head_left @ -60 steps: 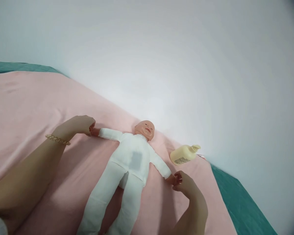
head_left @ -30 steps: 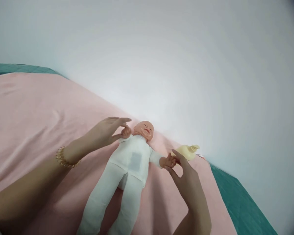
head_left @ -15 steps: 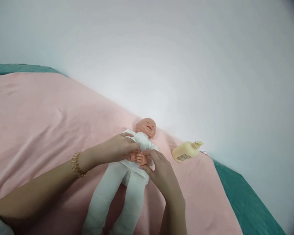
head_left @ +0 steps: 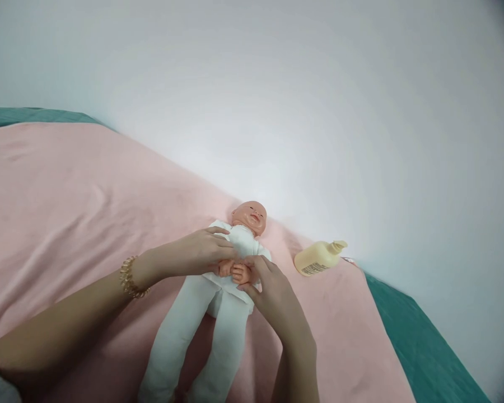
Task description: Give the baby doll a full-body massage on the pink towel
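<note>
A baby doll (head_left: 231,291) in white clothes lies on its back on a pink blanket (head_left: 88,196), its head toward the wall and its legs toward me. My left hand (head_left: 210,249) is closed around the doll's arm on the left, near its wrist. From the right, my right hand (head_left: 269,282) holds the doll's other arm between thumb and fingers. The doll's two small hands (head_left: 241,273) rest side by side over its belly, between my hands. A coiled bracelet (head_left: 130,278) circles my left wrist.
To the right of the doll, a pale yellow pump bottle (head_left: 318,258) lies tilted on the blanket beside the white wall (head_left: 277,101). Green fabric (head_left: 420,330) shows past the blanket's edge at the right, and more at the far left.
Both hands stay on the doll's arms, with the doll's hands shifted very slightly to the left. The whole view has moved a little.
</note>
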A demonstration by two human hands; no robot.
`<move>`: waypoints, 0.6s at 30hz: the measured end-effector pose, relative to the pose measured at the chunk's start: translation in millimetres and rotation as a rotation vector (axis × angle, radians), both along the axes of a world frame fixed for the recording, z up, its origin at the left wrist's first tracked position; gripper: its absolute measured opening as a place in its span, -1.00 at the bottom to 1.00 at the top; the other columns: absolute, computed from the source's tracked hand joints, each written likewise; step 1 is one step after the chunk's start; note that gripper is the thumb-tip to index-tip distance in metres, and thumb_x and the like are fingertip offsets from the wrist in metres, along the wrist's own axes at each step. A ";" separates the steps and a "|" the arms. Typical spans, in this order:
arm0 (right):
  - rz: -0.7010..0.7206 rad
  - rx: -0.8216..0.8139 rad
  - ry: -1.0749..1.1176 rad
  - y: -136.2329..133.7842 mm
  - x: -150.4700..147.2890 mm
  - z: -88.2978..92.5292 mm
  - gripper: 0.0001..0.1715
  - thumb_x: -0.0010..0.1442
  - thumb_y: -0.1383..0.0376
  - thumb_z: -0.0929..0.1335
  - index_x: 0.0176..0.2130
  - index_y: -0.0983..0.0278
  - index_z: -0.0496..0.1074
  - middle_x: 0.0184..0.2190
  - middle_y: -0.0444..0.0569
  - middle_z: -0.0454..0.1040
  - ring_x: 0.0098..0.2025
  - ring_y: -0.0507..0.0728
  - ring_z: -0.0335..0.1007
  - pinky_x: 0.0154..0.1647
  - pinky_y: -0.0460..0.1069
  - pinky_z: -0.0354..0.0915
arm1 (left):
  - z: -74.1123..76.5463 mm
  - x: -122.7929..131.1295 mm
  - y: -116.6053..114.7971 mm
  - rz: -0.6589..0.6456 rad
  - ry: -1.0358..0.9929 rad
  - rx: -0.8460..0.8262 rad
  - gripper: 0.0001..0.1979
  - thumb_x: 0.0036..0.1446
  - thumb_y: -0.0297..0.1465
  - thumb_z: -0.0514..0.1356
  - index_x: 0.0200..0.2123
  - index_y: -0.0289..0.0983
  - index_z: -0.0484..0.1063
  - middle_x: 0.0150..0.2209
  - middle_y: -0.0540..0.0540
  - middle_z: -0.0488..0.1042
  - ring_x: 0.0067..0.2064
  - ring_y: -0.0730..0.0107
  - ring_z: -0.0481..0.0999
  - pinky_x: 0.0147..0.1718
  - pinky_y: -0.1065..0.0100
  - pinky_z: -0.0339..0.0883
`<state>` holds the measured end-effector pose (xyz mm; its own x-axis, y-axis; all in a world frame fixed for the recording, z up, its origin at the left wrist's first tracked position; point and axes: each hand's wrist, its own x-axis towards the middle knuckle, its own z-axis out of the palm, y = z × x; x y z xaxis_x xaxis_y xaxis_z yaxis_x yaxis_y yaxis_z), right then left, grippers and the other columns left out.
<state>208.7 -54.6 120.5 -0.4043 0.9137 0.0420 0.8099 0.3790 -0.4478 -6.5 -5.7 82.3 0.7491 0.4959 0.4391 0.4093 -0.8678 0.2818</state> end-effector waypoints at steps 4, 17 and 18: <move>-0.026 0.044 0.054 1.5 10.7 -1.1 -0.73 0.20 0.38 0.33 -0.08 0.12 0.37 -0.08 -0.12 0.50 -0.02 0.17 0.40 -0.06 0.08 0.33 | 0.2 -7.6 5.6 0.076 -0.122 0.016 -0.80 0.23 -0.46 0.16 -0.09 -0.16 0.44 -0.16 0.02 0.59 -0.08 0.32 0.53 0.19 0.16 0.15; -0.511 0.047 0.007 1.9 91.6 5.5 -0.50 0.18 0.10 0.30 0.11 0.07 0.28 -0.02 -0.02 0.51 -0.05 0.24 0.49 -0.13 0.09 0.38 | 21.6 -76.2 14.5 0.707 -0.036 0.068 -0.65 0.28 -0.22 0.04 0.09 -0.11 0.37 -0.08 -0.04 0.58 -0.11 0.17 0.56 0.06 0.09 0.25; -0.535 0.034 -0.001 3.2 99.8 2.9 -0.49 0.17 0.11 0.30 0.12 0.08 0.28 -0.04 -0.01 0.52 -0.06 0.24 0.50 -0.13 0.10 0.38 | 20.4 -82.2 17.1 0.748 -0.017 0.029 -0.67 0.26 -0.22 0.05 0.05 -0.09 0.40 -0.09 -0.05 0.58 -0.12 0.13 0.55 -0.04 0.11 0.30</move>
<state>308.5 -51.5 123.4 0.1175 0.9902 0.0748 0.8943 -0.0728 -0.4416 -88.7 11.5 102.7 0.2095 0.8586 0.4680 0.8889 -0.3667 0.2748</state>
